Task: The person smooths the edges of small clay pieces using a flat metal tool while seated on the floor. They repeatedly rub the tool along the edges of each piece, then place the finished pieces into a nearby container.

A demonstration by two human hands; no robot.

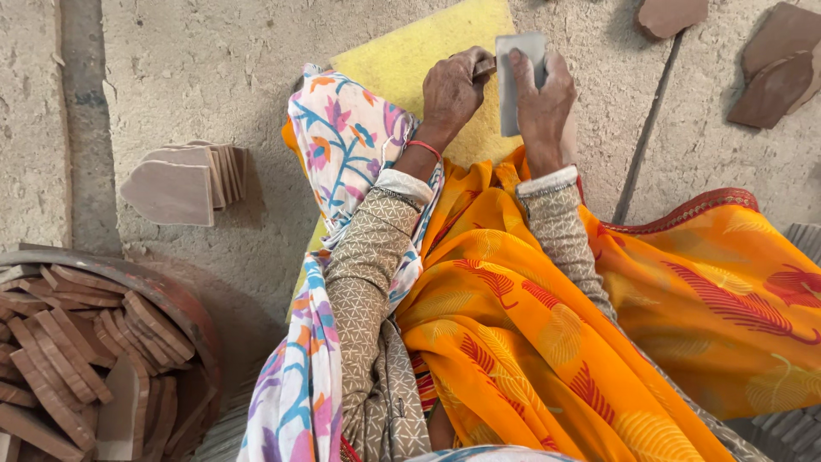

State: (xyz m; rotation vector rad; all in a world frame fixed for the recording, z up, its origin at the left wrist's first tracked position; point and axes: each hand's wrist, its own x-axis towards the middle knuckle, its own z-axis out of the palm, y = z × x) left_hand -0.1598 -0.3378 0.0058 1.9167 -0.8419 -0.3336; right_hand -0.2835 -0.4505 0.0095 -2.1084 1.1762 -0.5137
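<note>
From the head view, the left hand (451,85) and right hand (540,101) both grip a flat grey block (518,79) — the left closed on its edge, the right wrapped across its face — held just above the yellow pad (410,53). My judgement: the left's hold looks narrow, so the block could twist loose and chip on the concrete. Well left of the pad and nearer the person, a round rusty tub (171,295) holds many reddish stone tiles (68,359) stacked on edge — crowded, prone to chipping.
</note>
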